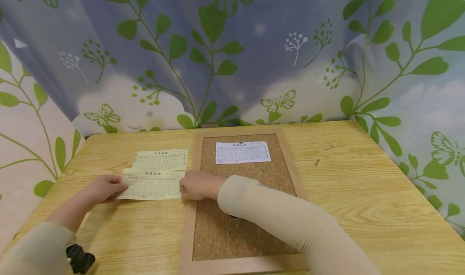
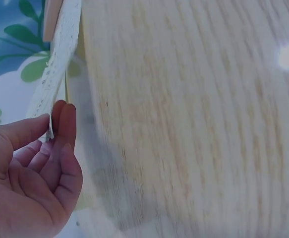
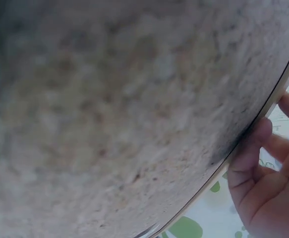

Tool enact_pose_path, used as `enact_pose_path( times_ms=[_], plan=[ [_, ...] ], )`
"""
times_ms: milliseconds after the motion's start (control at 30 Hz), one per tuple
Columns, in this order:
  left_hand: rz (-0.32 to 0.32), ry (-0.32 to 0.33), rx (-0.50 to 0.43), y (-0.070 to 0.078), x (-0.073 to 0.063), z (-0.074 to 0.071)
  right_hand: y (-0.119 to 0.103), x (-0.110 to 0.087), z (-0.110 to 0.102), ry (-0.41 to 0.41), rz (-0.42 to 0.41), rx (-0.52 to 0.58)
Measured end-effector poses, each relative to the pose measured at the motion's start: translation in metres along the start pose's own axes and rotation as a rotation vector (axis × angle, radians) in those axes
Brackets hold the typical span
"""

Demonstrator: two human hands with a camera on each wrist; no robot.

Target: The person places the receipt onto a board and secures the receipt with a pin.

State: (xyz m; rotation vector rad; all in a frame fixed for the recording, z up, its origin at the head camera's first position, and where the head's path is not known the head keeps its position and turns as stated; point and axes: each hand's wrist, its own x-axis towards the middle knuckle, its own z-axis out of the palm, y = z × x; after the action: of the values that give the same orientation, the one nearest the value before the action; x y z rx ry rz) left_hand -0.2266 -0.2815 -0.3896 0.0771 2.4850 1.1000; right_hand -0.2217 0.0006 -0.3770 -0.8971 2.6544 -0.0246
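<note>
A pale yellow printed slip [image 1: 152, 184] spans the space between both hands. My left hand [image 1: 106, 188] pinches its left edge between thumb and fingers; the left wrist view shows the slip [image 2: 60, 54] nearly edge-on above the hand [image 2: 40, 173]. At the slip's right edge, my right hand [image 1: 197, 185] grips it with curled fingers, over the left frame of a corkboard [image 1: 218, 234]. A second yellow slip [image 1: 160, 158] lies just behind, its lower part covered by the held one. In the right wrist view the right hand [image 3: 273, 183] shows beside the board's edge.
A white printed slip [image 1: 243, 154] is fixed near the top of the corkboard by a pin [image 1: 240, 143]. The board lies on a wood-grain table [image 1: 348, 186]. A leaf-patterned curtain [image 1: 254, 65] hangs behind. Small dark marks or bits [image 1: 317, 162] show right of the board.
</note>
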Motion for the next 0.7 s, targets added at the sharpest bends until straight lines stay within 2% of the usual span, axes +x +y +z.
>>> enact_pose_path(
  times_ms=[167,433,700],
  plan=[
    [-0.036,-0.027,-0.093,-0.007,-0.003,-0.007,0.007,0.004,0.0,0.063,-0.008,0.137],
    [-0.101,-0.02,-0.213,-0.013,-0.007,-0.01,0.013,0.003,-0.007,0.124,0.076,0.521],
    [-0.082,-0.074,-0.276,-0.008,-0.009,-0.009,0.018,-0.002,-0.005,0.132,0.087,0.775]
  ],
)
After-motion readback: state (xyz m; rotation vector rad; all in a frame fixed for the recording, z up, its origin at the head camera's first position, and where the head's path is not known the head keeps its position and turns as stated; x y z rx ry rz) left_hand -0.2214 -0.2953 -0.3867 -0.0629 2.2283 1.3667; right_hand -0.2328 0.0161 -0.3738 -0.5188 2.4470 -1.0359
